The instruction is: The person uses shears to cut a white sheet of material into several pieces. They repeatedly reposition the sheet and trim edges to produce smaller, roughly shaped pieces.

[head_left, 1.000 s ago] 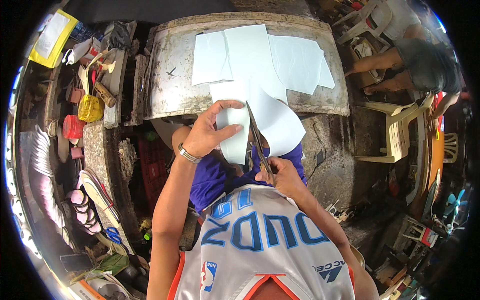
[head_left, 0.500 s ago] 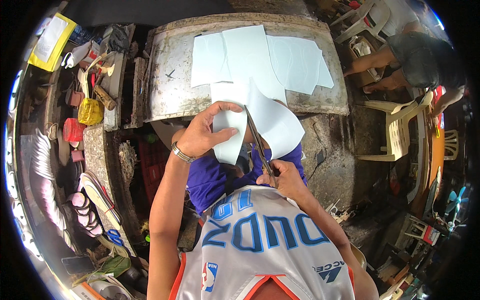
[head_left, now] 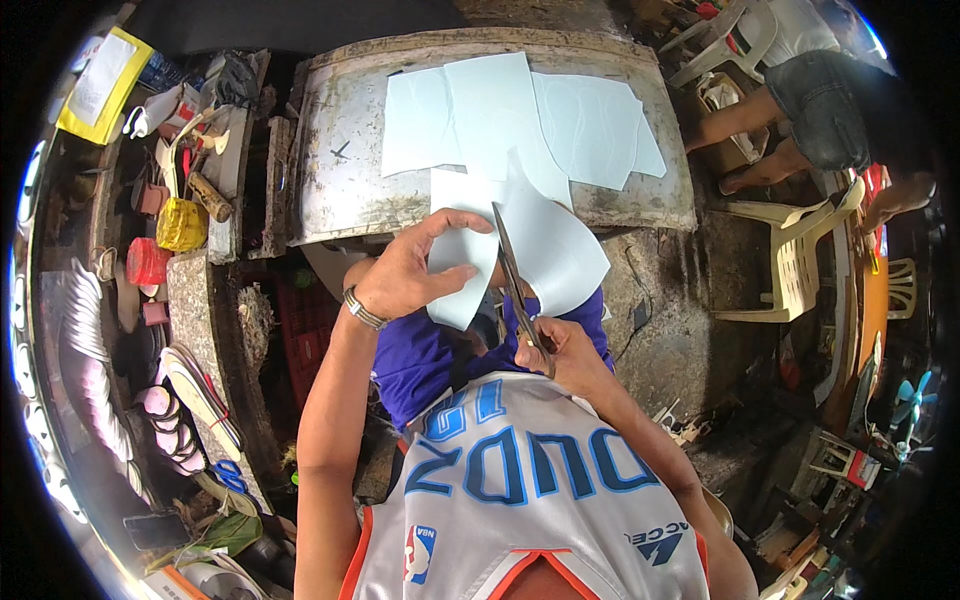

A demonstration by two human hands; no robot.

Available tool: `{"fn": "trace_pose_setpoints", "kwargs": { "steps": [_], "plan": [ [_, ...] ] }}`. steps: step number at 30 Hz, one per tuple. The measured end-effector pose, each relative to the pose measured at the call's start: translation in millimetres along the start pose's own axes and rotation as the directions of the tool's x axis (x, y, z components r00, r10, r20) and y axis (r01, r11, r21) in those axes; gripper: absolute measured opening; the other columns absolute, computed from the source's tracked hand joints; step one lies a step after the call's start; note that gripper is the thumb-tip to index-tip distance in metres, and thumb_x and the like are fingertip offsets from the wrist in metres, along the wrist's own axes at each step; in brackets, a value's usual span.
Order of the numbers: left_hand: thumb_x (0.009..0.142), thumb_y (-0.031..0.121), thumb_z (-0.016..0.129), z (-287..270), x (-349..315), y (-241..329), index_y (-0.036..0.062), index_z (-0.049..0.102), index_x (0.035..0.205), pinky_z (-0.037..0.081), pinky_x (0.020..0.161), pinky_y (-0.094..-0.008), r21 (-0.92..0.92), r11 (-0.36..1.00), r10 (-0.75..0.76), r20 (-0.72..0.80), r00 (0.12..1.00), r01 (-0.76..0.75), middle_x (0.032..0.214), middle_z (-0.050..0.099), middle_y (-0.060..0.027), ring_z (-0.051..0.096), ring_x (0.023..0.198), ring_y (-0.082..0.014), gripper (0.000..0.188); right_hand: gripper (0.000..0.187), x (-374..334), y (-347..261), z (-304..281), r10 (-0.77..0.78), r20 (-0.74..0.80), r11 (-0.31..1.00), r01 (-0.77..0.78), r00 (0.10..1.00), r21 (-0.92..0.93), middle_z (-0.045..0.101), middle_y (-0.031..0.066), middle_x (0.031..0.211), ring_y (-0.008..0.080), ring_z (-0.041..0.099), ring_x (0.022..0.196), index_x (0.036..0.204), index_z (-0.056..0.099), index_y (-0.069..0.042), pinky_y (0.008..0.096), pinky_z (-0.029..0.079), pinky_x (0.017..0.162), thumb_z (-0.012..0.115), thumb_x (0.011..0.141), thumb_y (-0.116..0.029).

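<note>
A pale plastic chair (head_left: pixel 797 262) stands well apart from a yellow bundle (head_left: pixel 182 225)

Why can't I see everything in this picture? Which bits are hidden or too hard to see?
Head view: part of the handles of the scissors, covered by the right hand.
Head view: some fingers of the left hand, hidden behind it and the pale sheet.
Head view: the head of the other person, lost at the dark right rim.
Head view: lines on the pale pieces, too faint to follow.
</note>
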State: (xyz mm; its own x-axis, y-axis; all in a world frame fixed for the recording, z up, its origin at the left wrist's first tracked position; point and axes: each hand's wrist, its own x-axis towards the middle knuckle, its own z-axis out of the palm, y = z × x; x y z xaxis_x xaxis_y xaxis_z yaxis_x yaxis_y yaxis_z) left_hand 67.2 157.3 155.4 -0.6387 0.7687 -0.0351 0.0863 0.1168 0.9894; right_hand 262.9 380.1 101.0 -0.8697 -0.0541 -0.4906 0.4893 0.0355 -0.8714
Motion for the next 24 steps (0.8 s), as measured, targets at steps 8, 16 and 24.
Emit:
{"fn": "trace_pose_setpoints", "kwargs": {
  "steps": [8, 16, 24],
  "plan": [
    [0.088, -0.002, 0.075, 3.6, -1.9, -1.0, 0.0037, 0.061, 0.136, 0.035, 0.12, -0.0342, -0.035, 0.999, 0.007, 0.021, 1.0, -0.006, 0.136, 0.064, -0.0049, 0.053, 0.134, -0.0158, 0.051, 0.055, 17.3, 3.3, -0.9, -0.073, 0.012, 0.995, 0.072, 0.997, 0.065, 0.053, -0.007, 0.07, 0.0054, 0.047, 0.067, 0.084, 0.066, -0.008, 0.0253, 0.037, 0.059, 0.091, 0.079, -0.056],
    [0.087, -0.002, 0.075, -1.5, -1.7, 1.8, 0.0044, 0.062, 0.136, 0.034, 0.12, -0.0352, -0.009, 0.999, -0.039, 0.06, 0.997, 0.04, 0.136, 0.064, -0.0053, 0.053, 0.134, -0.0166, 0.051, 0.047, 17.7, -4.8, -0.2, -0.031, -0.002, 0.994, 0.031, 1.0, 0.105, 0.054, -0.0076, 0.071, 0.0043, 0.046, 0.066, 0.083, 0.067, -0.007, 0.0241, 0.037, 0.059, 0.093, 0.081, -0.046],
    [0.087, -0.002, 0.072, -7.5, -1.0, 8.0, 0.0072, 0.063, 0.137, 0.035, 0.12, -0.0352, 0.059, 0.997, -0.059, 0.098, 0.993, 0.054, 0.136, 0.065, -0.0054, 0.054, 0.134, -0.0164, 0.052, 0.05, 13.3, -12.8, -3.8, 0.002, -0.043, 0.999, -0.003, 0.999, -0.041, 0.057, -0.0032, 0.071, 0.0071, 0.05, 0.069, 0.081, 0.069, -0.005, 0.0263, 0.041, 0.062, 0.096, 0.076, -0.046]
  ]
}}
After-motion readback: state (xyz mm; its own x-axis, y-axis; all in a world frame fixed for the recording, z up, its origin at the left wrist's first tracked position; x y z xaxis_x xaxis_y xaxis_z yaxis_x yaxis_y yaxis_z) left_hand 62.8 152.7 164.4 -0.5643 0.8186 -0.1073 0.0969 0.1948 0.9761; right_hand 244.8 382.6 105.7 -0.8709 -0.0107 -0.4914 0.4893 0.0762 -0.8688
